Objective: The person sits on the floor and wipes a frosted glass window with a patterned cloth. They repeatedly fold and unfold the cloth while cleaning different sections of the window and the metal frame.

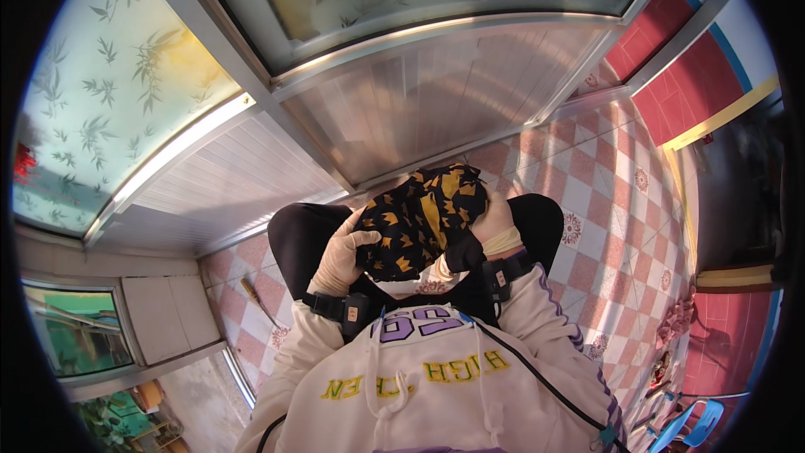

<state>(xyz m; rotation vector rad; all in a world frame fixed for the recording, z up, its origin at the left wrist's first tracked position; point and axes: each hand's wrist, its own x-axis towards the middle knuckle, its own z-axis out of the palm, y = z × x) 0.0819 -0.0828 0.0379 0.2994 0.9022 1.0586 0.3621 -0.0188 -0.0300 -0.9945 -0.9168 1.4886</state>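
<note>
A black cloth item with a yellow crown-like print (402, 233) is bunched up above my lap, between both hands. My left hand (339, 258), in a thin pale glove, grips its left side with the thumb lying on top. On the right side, my right hand (497, 220), gloved alike, holds the cloth's edge, and its fingertips are hidden behind the fabric. A plain black part of cloth (465, 253) hangs beside the right wrist. Each wrist wears a black strap with a small device.
A tool with a wooden handle and thin shaft (253, 297) lies on the checkered tile floor (585, 195) at left. Framed panels with frosted glass (144, 75) stand in front. A blue plastic object (698, 423) is at lower right, near a red wall (723, 340).
</note>
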